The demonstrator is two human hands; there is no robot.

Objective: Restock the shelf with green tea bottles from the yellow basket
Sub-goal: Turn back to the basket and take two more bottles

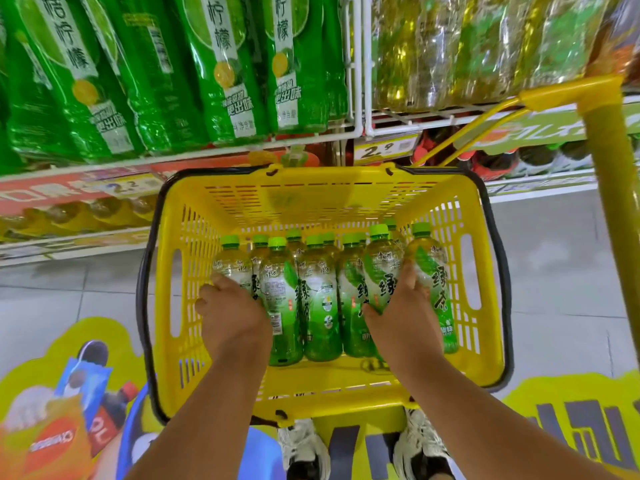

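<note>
Green tea bottles (pixel 317 299) stood upright, packed in the yellow basket (pixel 485 306), none shelved yet. My left hand (pixel 232 317) curled round the leftmost bottle (pixel 231 268); my right hand (pixel 403 318) had fingers wedged between two right-side bottles (pixel 381 271), clamped on them. Risk, as I judged it: a two-bottle grab slipping, or neighbours toppling on the lift. The shelf (pixel 180 157) above looked full.

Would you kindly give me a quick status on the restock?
Both hands in yellow basket. Left hand grips leftmost green tea bottle; right hand grips two bottles. Nothing in the way.
</note>
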